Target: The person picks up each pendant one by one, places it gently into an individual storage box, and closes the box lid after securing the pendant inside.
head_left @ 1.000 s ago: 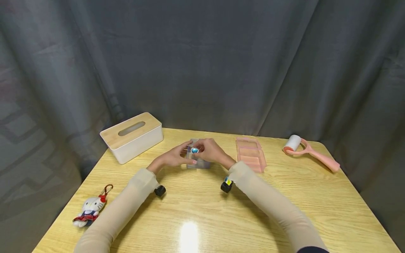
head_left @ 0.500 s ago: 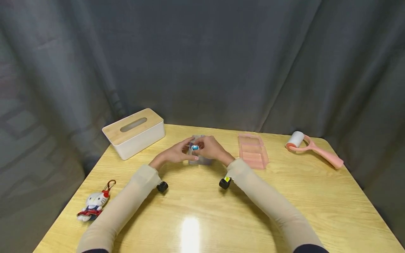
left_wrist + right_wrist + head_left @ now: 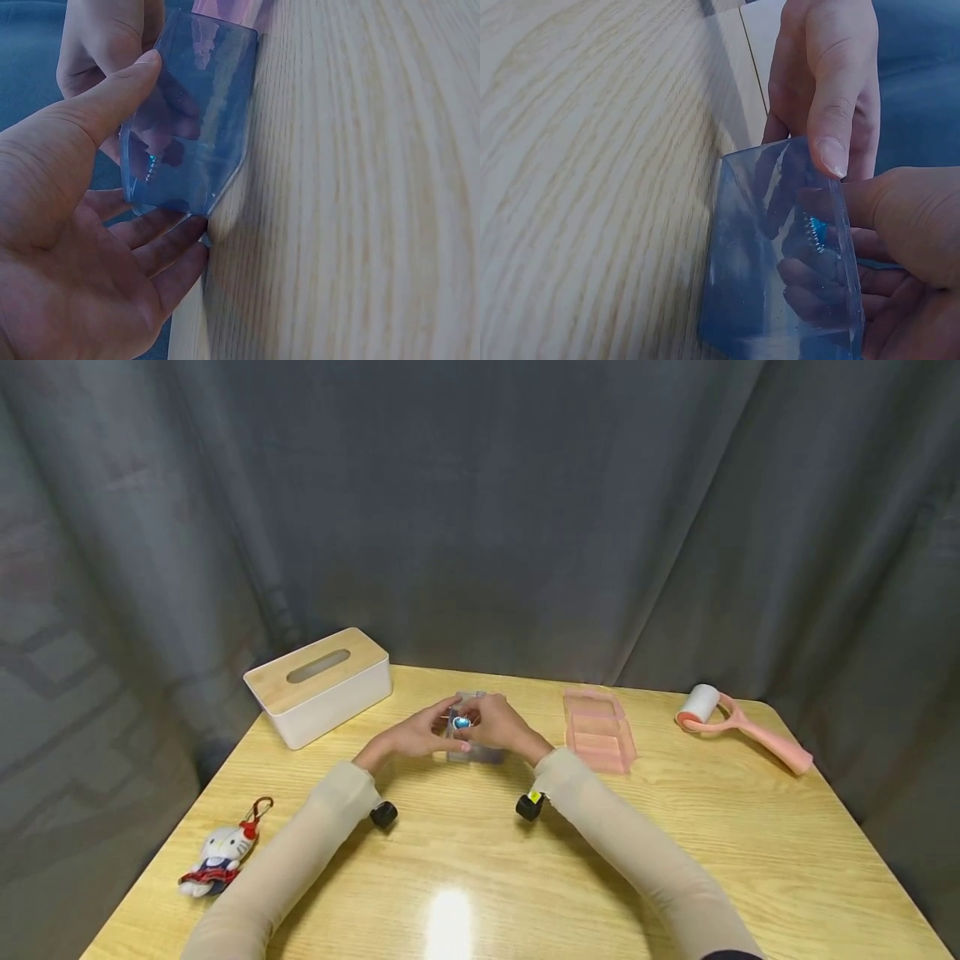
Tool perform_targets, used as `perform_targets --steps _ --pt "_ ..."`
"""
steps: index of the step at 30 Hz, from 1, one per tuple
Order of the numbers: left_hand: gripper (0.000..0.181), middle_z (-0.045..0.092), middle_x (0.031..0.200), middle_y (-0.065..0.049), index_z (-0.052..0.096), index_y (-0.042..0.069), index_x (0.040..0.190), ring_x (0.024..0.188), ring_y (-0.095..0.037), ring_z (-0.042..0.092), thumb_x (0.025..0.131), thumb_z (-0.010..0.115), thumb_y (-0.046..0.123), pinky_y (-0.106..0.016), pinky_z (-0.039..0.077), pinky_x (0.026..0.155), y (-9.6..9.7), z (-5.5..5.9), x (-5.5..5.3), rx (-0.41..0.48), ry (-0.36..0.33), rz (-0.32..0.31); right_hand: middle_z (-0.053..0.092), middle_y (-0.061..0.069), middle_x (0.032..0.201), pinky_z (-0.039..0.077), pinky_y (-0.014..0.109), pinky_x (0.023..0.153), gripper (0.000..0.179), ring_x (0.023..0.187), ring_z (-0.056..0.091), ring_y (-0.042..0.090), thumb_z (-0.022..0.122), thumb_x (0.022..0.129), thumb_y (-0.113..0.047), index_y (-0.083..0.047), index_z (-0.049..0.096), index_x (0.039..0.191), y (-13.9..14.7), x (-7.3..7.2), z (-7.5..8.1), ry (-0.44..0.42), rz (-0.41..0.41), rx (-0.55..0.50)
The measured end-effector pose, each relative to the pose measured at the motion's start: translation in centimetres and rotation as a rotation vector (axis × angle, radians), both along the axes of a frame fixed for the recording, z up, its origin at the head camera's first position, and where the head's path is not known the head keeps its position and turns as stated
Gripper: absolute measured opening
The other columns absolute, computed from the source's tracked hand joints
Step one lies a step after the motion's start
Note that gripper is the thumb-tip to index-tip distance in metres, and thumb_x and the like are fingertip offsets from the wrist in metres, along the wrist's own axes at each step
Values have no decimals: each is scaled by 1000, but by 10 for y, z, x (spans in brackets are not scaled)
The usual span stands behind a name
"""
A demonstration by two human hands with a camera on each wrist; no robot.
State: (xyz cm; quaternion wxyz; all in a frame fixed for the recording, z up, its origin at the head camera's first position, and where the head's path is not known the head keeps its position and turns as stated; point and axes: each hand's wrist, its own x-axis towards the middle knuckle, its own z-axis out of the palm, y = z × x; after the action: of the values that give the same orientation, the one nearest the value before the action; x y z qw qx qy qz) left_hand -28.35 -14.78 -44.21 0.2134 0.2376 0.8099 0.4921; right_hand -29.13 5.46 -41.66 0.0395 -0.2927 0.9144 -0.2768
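A see-through bluish plastic box (image 3: 480, 757) stands on its base at the middle back of the table. My left hand (image 3: 416, 733) holds it from the left; in the left wrist view the thumb lies at its upper edge and the other fingers bend under its near end. My right hand (image 3: 504, 723) reaches in over the box's rim. Between its thumb and fingers is a small blue gem-like ornament (image 3: 462, 723) edged with tiny bright beads. Through the wall in the right wrist view, the ornament (image 3: 819, 231) shows inside the box (image 3: 754, 277), partly hidden by fingers.
A pink translucent box (image 3: 598, 731) with compartments lies right of the hands. Farther right is a pink-handled lint roller (image 3: 738, 720). A white tissue box with a wooden lid (image 3: 322, 685) stands back left; a plush cat keychain (image 3: 219, 860) lies front left, beside the left sleeve.
The whole head view shifts slightly up and then down. Both hands stay at the bluish box, with the blue ornament at nearly the same place between the right fingers.
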Motion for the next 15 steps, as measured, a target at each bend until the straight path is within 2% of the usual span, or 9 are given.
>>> perform_targets --steps 9,15 --pt "101 33 166 -19 2 14 167 150 -41 40 98 73 29 -58 39 118 0 0 0 -2 -11 -5 79 12 103 62 36 85 30 92 76 21 83 87 -15 -1 76 113 -2 -3 -6 43 10 35" --pt "101 30 168 -19 2 16 167 152 -42 35 97 73 33 -60 36 120 0 1 1 -14 -14 5 80 9 97 55 47 98 29 86 74 20 84 87 -17 -3 77 111 -2 -5 -8 82 -8 45"
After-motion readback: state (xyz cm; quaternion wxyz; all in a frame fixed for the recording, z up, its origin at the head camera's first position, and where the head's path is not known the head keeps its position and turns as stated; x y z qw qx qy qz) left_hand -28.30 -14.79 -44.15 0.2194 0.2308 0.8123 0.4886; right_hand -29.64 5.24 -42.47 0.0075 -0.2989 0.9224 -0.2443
